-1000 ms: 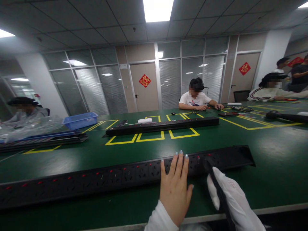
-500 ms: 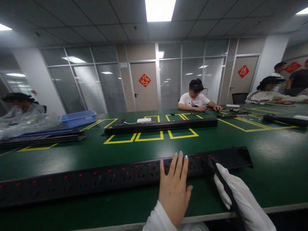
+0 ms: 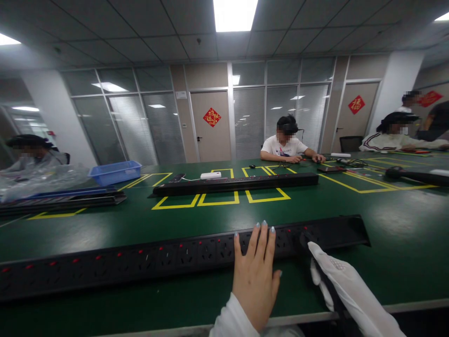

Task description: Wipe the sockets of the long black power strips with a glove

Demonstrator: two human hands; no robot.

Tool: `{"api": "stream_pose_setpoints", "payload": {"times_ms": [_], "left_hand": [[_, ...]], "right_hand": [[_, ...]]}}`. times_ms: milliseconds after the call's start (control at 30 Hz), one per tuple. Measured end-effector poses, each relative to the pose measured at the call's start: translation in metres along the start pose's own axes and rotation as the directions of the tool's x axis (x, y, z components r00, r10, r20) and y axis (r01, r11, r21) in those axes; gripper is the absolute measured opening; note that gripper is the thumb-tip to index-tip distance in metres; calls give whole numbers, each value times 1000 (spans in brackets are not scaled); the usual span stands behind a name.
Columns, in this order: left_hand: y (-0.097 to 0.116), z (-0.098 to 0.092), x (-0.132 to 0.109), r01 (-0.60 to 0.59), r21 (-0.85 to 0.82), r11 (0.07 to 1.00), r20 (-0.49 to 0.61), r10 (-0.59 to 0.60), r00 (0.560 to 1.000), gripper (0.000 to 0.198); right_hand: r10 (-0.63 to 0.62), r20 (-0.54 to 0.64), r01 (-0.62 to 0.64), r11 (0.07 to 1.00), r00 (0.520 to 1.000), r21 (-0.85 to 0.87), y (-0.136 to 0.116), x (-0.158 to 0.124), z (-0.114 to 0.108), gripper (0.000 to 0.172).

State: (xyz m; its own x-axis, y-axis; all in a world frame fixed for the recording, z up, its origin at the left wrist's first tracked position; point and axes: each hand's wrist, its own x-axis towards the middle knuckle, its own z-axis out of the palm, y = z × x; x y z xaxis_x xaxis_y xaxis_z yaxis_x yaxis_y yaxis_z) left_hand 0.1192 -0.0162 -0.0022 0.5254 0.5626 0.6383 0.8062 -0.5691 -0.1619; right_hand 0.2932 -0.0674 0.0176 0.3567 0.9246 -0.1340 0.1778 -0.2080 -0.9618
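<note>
A long black power strip (image 3: 168, 256) with a row of sockets and small red parts lies across the near table, running off the left edge. My bare left hand (image 3: 255, 276) rests flat on its right half, fingers spread and holding nothing. My right hand (image 3: 345, 281), in a white glove, is wrapped round a long black rod-like object (image 3: 331, 285). The upper end of that object is at the strip's last socket on the right; whether it is in the socket or only touching is unclear. Its lower end runs down toward the bottom edge.
A second black power strip (image 3: 238, 183) lies farther back, a white block (image 3: 210, 176) behind it. At left are a blue basket (image 3: 115, 173), black strips (image 3: 70, 201) and clear plastic wrap (image 3: 45, 182). A black long-handled object (image 3: 414, 175) lies right. Co-workers (image 3: 286, 145) sit around.
The right hand has shifted slightly left, bringing the black object's end closer to the last socket. My left hand keeps its place on the strip.
</note>
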Motion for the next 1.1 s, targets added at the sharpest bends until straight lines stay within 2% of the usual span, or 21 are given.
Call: {"api": "stream_pose_setpoints", "payload": {"times_ms": [233,533,700,800,933,1100], "left_hand": [[1,1,1,5,-5,1000,5,-5,1000,67],[5,-5,4,23,-15,1000,14,-23,1000,68],[14,-8,9,76,-35,997,20,-75,997,68],[21,-9,17,68,-45,997,8,-68,998,68],[32,-2,26,1,-64,998,11,0,1000,71],[39,12,25,-10,-3,1000,3,10,1000,70]], "right_hand": [[-4,36,5,1000,999,-20,-3,-2,6,56],[-11,114,17,999,993,-49,-3,5,-1,58],[-20,101,25,999,995,-45,0,3,-1,57],[-15,84,18,999,996,-38,2,3,1,56],[-12,66,14,999,998,-42,4,4,3,56],[-33,60,35,998,998,-45,3,4,3,57]]}}
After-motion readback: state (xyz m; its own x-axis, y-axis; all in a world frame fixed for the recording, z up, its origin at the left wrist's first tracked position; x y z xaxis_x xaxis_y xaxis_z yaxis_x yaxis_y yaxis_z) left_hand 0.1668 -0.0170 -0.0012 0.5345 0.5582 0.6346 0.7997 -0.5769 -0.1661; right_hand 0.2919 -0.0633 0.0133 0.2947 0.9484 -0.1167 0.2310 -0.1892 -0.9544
